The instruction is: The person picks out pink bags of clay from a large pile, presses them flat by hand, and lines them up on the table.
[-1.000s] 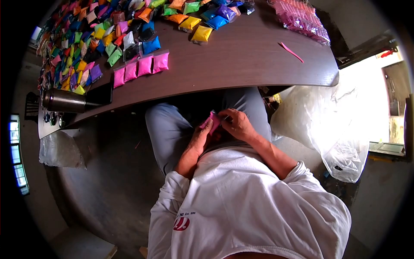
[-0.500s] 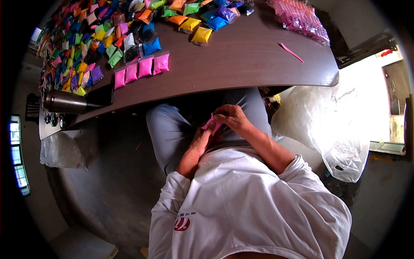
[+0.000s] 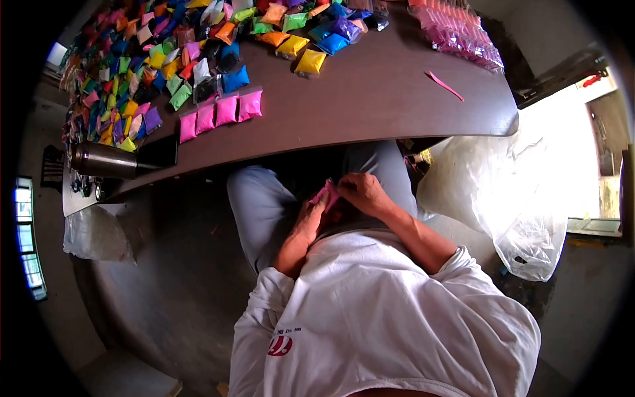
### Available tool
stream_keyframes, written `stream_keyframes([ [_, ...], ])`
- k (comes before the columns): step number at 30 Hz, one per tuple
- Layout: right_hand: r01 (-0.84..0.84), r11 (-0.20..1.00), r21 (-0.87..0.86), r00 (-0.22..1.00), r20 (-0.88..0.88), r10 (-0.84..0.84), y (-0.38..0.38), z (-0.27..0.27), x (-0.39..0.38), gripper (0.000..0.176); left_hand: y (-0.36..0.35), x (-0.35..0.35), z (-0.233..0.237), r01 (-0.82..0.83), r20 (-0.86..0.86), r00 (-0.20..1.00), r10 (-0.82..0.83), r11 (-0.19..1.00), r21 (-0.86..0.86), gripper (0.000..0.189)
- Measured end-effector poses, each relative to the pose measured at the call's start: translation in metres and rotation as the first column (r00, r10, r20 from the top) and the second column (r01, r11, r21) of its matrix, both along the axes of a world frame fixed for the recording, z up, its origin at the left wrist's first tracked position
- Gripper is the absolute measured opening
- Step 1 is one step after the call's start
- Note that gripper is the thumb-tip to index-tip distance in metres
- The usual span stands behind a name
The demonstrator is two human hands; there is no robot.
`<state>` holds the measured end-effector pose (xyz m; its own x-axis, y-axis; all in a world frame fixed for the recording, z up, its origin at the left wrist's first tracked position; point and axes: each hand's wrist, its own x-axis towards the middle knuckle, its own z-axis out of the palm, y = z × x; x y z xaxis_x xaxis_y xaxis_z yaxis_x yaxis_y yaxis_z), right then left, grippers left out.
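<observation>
Bright light fills the right side of the room, and a big brown desk (image 3: 370, 99) stands in front of the person. Low over the lap, next to the near edge of the desk, is a small pink bag (image 3: 330, 194). It sits between the two hands.

The left hand (image 3: 309, 217) has a narrow grip and holds the pink bag. Its thumb lies on the bag, and the bag sticks out past the thumb, on the side away from the shirt (image 3: 390, 298). The right hand (image 3: 362, 193) is just beside the top end of the bag, with its fingers curled in. I cannot tell if the right grip pinches the bag, as the hand hides that part.

On the desk, four pink bags (image 3: 227, 109) lie side by side near the edge, up and to the left of the hands. A huge pile of bags (image 3: 126, 86) in many colors is behind them. Near a flask (image 3: 104, 160) lies a dark flat thing (image 3: 159, 153). A thin pink strip (image 3: 444, 87) lies alone on the right, near a pink stack (image 3: 463, 36).
</observation>
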<state>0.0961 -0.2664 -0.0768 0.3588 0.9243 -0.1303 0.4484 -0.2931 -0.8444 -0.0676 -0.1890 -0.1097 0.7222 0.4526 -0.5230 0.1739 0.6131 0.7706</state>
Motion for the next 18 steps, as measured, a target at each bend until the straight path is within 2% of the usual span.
stream_keyframes([
  [2,-0.008,1.0,0.028,1.0,0.022,0.008,-0.003,0.001,0.0,0.021,0.0,0.001,0.002,-0.014,-0.023,1.0,0.014,1.0,-0.011,0.055],
  [5,-0.023,1.0,0.012,1.0,0.0,0.023,-0.003,0.002,0.0,0.018,0.0,0.002,-0.003,-0.008,0.012,1.0,0.008,1.0,-0.026,0.054],
  [8,-0.067,0.995,0.074,0.997,0.047,0.063,-0.003,-0.006,-0.001,0.017,0.0,0.001,-0.006,-0.022,0.058,0.998,0.027,0.996,-0.091,0.053],
  [10,-0.089,0.995,0.054,0.985,0.152,0.08,-0.002,-0.009,-0.002,0.02,0.001,0.001,-0.009,-0.002,0.138,0.99,0.023,0.988,-0.153,0.054],
  [14,-0.108,0.992,0.057,0.982,0.164,0.098,-0.001,-0.014,0.002,0.026,0.0,0.001,-0.006,-0.004,0.129,0.991,0.026,0.986,-0.168,0.058],
  [17,-0.064,0.988,0.141,0.989,0.143,0.043,0.001,-0.015,0.003,0.034,0.0,0.003,-0.002,-0.011,0.129,0.991,0.034,0.985,-0.174,0.06],
  [18,0.081,0.995,0.066,0.992,-0.099,-0.074,0.001,-0.011,0.002,0.037,0.001,0.004,0.0,0.017,0.134,0.991,0.003,0.989,-0.147,0.061],
])
